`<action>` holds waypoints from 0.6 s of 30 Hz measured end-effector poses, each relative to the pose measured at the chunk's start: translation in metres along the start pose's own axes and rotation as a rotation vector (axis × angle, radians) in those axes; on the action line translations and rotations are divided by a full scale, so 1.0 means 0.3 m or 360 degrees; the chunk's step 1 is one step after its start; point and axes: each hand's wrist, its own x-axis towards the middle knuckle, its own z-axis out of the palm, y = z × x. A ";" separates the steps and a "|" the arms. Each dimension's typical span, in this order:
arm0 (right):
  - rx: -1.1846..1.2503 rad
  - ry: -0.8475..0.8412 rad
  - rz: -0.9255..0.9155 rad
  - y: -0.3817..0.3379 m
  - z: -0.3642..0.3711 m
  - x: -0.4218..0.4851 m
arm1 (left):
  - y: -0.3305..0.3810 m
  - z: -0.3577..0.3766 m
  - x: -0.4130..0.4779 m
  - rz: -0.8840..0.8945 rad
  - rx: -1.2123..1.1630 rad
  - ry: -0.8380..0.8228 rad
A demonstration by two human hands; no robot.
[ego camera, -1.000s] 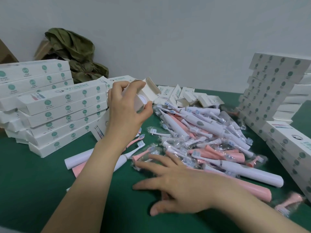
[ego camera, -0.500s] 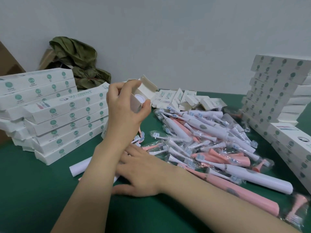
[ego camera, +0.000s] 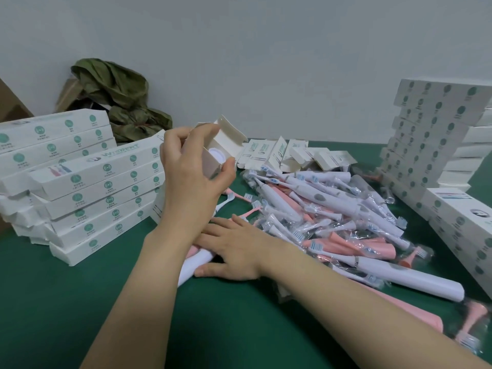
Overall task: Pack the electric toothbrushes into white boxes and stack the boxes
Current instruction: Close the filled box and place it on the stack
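while round box (ego camera: 226, 139), left fingers (ego camera: 183, 135) curled

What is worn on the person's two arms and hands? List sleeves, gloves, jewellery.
Nothing is worn. The left hand and right hand are ungloved, with no rings on the fingers that show. The left forearm and right forearm are bare to the frame's edge: no sleeves, watch, bracelet or markings visible. Some right fingertips are hidden.

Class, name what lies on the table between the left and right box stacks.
A loose pile of pink and white toothbrushes, shown in the head view.
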 end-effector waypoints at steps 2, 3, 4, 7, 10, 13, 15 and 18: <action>0.0024 0.0009 -0.0014 0.006 -0.013 0.003 | 0.001 0.005 0.001 0.0012 0.0000 -0.0007; 0.0107 0.0034 -0.0037 0.010 -0.027 0.002 | 0.000 0.007 0.004 0.0023 0.0003 -0.0016; 0.0261 0.0085 -0.0040 0.020 -0.047 -0.006 | -0.001 0.009 0.008 0.0033 0.0009 -0.0033; 0.0602 0.0409 0.0283 0.103 -0.132 -0.067 | -0.023 0.017 0.032 0.0085 0.0073 -0.0162; 0.0570 0.0607 0.0686 0.217 -0.202 -0.153 | -0.061 0.037 0.063 0.0133 0.0248 -0.0308; 0.0629 0.0696 0.0878 0.289 -0.223 -0.190 | -0.076 0.067 0.066 0.0077 0.0311 -0.0447; 0.0554 0.0531 0.0913 0.312 -0.217 -0.194 | -0.068 0.084 0.051 0.0111 0.0349 -0.0520; 0.0547 0.0312 0.0882 0.306 -0.191 -0.174 | -0.046 0.098 0.020 0.0359 0.0475 -0.0552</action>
